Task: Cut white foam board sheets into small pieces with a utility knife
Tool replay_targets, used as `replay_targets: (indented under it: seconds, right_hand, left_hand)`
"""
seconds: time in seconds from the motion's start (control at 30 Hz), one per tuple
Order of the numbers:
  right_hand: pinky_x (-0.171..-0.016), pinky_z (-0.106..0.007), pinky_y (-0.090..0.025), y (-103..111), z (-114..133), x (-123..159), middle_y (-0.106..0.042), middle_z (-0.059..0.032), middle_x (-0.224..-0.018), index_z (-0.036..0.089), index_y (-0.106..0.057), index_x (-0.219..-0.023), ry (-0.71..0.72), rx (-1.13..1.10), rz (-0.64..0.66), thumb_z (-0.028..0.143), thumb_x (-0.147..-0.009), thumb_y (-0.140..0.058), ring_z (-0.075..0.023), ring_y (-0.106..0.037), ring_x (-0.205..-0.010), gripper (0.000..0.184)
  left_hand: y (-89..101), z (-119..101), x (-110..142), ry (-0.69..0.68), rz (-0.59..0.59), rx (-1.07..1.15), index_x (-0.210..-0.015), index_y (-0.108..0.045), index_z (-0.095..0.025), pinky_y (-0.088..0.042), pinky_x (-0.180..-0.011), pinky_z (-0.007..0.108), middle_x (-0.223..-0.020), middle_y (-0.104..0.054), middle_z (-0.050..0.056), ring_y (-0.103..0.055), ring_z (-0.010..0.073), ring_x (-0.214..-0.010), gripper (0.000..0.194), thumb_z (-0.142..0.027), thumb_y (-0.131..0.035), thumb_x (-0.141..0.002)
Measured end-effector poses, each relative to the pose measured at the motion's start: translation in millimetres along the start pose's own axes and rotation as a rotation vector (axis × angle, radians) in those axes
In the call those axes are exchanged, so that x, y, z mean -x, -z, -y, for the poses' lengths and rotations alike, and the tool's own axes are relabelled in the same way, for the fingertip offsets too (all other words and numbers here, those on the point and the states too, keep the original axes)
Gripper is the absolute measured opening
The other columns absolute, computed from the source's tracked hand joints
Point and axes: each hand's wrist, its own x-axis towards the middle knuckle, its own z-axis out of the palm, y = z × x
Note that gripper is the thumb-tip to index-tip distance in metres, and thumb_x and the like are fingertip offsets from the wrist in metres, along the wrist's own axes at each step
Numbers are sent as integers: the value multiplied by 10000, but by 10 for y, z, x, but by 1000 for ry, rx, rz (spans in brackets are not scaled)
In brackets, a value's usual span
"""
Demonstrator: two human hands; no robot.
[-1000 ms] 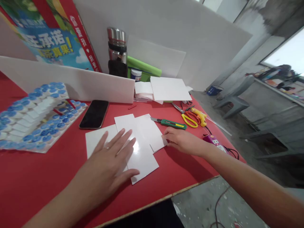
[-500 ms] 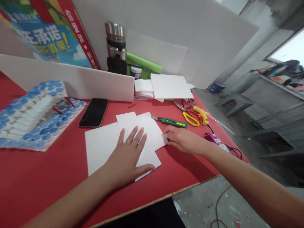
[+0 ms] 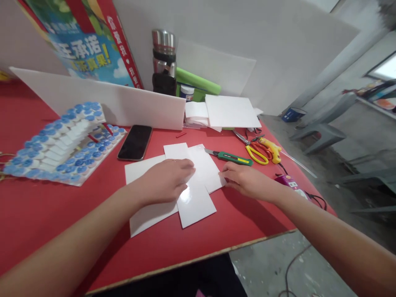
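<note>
Several white foam-board pieces overlap on the red table. The uppermost is a narrow strip [image 3: 195, 210], with a larger sheet [image 3: 145, 218] under it on the left and another piece [image 3: 206, 165] on the right. My left hand [image 3: 168, 179] is over the strip and its left edge, fingers curled in and bunched. What they hold, if anything, is hidden. At the outer edge of the right piece, my right hand [image 3: 243, 179] pinches it between thumb and fingers. Just beyond that hand lies a green utility knife [image 3: 233, 158], blade extended to the left.
Left of the boards are a phone [image 3: 135, 142] and a white model covered in blue rosettes [image 3: 71, 144]. Scissors [image 3: 257, 152], a yellow glue gun [image 3: 272, 149] and a purple box [image 3: 292, 185] line the right side. Behind stand a steel flask [image 3: 163, 57] and stacked white boards [image 3: 232, 111].
My left hand has lifted from lying flat with spread fingers and now curls over the strip. My right hand keeps its pinch. The whole view has shifted slightly.
</note>
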Motion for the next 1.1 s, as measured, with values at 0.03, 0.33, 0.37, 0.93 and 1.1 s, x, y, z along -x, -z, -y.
replay_targets:
  seconds: [0.03, 0.33, 0.37, 0.93, 1.1]
  right_hand:
    - [-815, -333, -517, 0, -1, 0, -634, -96, -1069, 194, -713, -974, 1, 1, -6, 132, -991, -551, -215, -645, -914, 174]
    - [-839, -335, -515, -2, -14, -12, -637, -92, -1068, 199, -732, -1043, 1, 10, -9, 96, -965, -557, -218, -641, -943, 218]
    - [-844, -338, -516, 1, -13, -14, -636, -95, -1073, 195, -731, -1038, -1, 13, -7, 91, -963, -555, -220, -641, -950, 218]
    - [-838, -327, -502, 25, 4, -36, -636, -90, -1066, 178, -712, -964, -1, 19, 14, 50, -938, -580, -213, -640, -946, 186]
    - [-858, -335, -499, 25, 4, -46, -634, -103, -1088, 161, -701, -965, -20, 20, 32, 54, -950, -567, -218, -639, -965, 172]
  left_hand:
    - [18, 27, -10, 2, 10, 20, -1273, -680, -207, -510, -1009, 439, -1429, -634, 123, -645, 317, -1232, 344, -305, -611, -951]
    - [-413, -250, -6, 177, -26, -119, -1485, -521, -80, -262, -1249, 560, -1680, -337, 221, -296, 363, -1570, 620, -518, -460, -1051]
    - [-464, -283, -1, 199, -33, -126, -1507, -501, -72, -221, -1270, 560, -1693, -311, 208, -251, 349, -1589, 618, -500, -403, -1072]
    - [-580, -357, 7, 267, -100, -184, -1535, -493, -70, -177, -1293, 564, -1694, -291, 213, -205, 348, -1600, 635, -476, -312, -1082]
    - [-597, -392, 0, 296, -114, -203, -1524, -501, -54, -196, -1280, 590, -1688, -288, 238, -218, 371, -1593, 623, -451, -320, -1080]
